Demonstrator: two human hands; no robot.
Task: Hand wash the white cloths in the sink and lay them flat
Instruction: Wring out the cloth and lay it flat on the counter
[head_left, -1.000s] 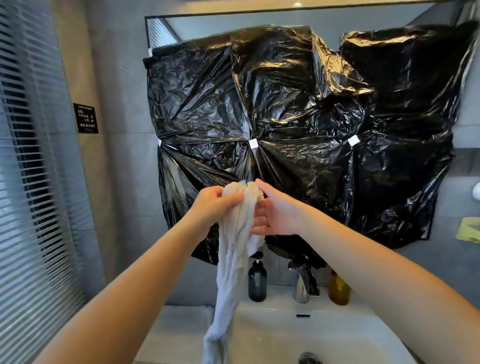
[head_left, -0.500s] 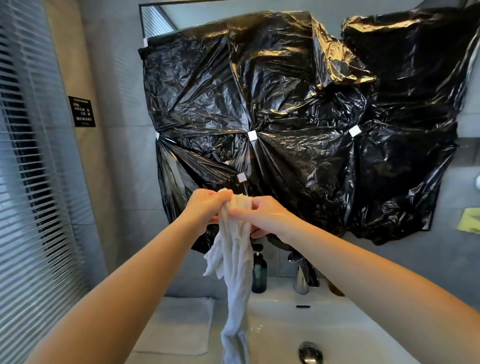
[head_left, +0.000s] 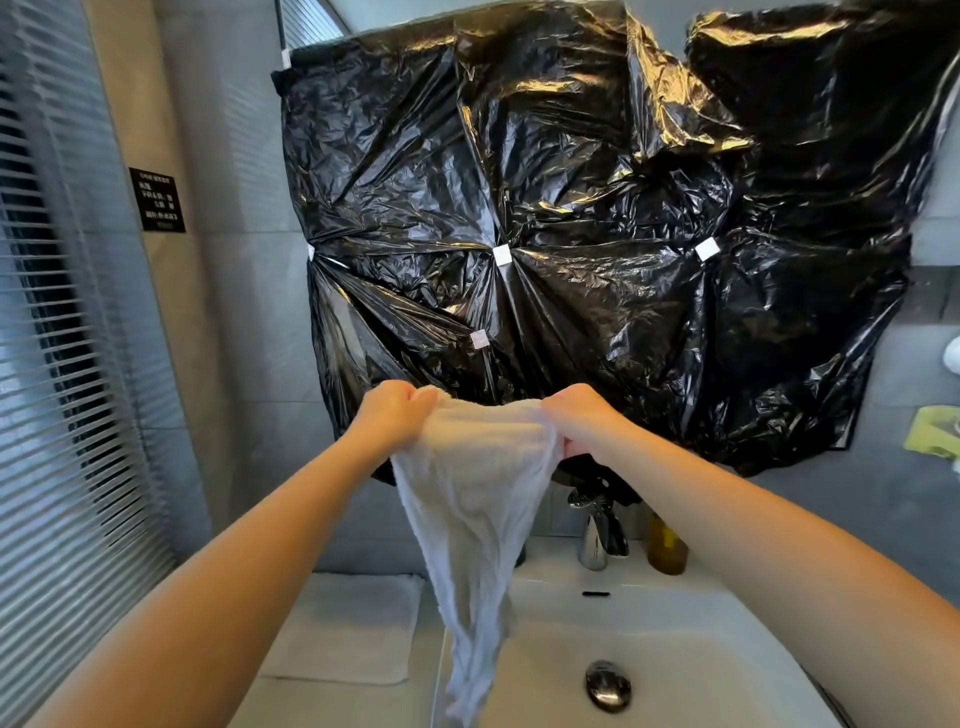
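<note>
Above the sink (head_left: 675, 623), left hand (head_left: 392, 410) and right hand (head_left: 582, 421) grip the white cloth (head_left: 478, 493), hanging lengthwise downward.

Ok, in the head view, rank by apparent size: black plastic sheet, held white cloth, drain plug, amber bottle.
1. Black plastic sheet
2. held white cloth, helped by nearness to the camera
3. amber bottle and drain plug, too alike to rank

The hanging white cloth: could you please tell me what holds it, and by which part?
The left hand and the right hand grip the white cloth by its upper edge, one at each end; the rest hangs.
</note>
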